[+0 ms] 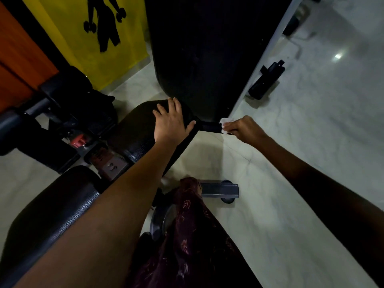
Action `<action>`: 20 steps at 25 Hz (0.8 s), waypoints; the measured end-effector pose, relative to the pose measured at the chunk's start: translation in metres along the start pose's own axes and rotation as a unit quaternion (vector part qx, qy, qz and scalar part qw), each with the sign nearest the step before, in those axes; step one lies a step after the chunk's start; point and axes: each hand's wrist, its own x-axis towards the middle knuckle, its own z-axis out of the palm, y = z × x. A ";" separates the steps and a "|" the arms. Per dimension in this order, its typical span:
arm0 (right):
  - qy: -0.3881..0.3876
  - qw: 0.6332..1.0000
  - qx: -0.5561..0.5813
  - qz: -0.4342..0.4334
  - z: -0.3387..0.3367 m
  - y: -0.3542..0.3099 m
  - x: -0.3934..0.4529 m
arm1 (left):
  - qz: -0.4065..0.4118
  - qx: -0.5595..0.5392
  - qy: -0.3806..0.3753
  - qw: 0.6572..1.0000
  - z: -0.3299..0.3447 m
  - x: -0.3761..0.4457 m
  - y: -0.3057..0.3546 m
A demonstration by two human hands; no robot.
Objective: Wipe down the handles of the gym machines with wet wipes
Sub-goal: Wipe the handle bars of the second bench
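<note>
Down over a black padded gym bench, the head camera looks along both bare forearms toward a pale marble floor. Of the two hands, the left hand lies flat on the front seat pad, fingers straight and spread, thumb hooked over the pad's right edge. The right hand has its fingers curled around a crumpled white wet wipe, which sticks out past the knuckles and meets the end of a short dark bar projecting from under the pad. Whether that bar is a handle or part of the frame cannot be told in the dim light. Beyond the hands a long black backrest pad runs away toward the top of the view, with a pale frame rail along its right side. A black foam grip lies on the floor just right of that rail. To the left sit black foam rollers and dark metal brackets, one with a red part. A yellow banner with a black figure hangs beside an orange wall. Near the bottom, maroon patterned fabric covers the person's leg, beside a grey bench foot.
</note>
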 end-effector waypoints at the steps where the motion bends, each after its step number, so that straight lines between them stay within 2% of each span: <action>1: 0.018 1.000 0.003 0.008 -0.008 0.010 -0.011 | 0.002 0.000 0.000 1.000 0.000 0.000 0.000; 4: 0.080 0.990 0.074 0.088 -0.022 0.024 -0.040 | 0.004 0.004 0.002 1.000 0.000 -0.001 0.001; 8: 0.214 0.938 0.175 0.211 -0.007 0.014 -0.054 | 0.007 0.004 0.004 1.000 -0.002 -0.002 0.000; 10: 0.288 0.885 0.223 0.289 0.005 0.007 -0.050 | 0.008 0.009 0.002 1.000 -0.002 -0.003 0.000; 12: 0.338 0.801 0.311 0.384 0.010 0.001 -0.047 | 0.008 0.009 -0.002 1.000 -0.002 -0.002 0.001; 14: 0.352 0.732 0.391 0.432 0.014 -0.003 -0.049 | 0.007 0.011 0.001 1.000 -0.001 -0.002 0.001; 15: 0.352 0.718 0.407 0.441 0.016 -0.005 -0.051 | 0.006 0.011 0.000 1.000 -0.001 -0.002 0.001; 17: 0.351 0.733 0.379 0.443 0.018 -0.009 -0.055 | 0.007 0.015 0.002 1.000 0.001 -0.001 0.000; 20: 0.341 0.801 0.285 0.403 0.016 -0.008 -0.051 | 0.006 0.017 0.005 1.000 0.000 -0.002 0.001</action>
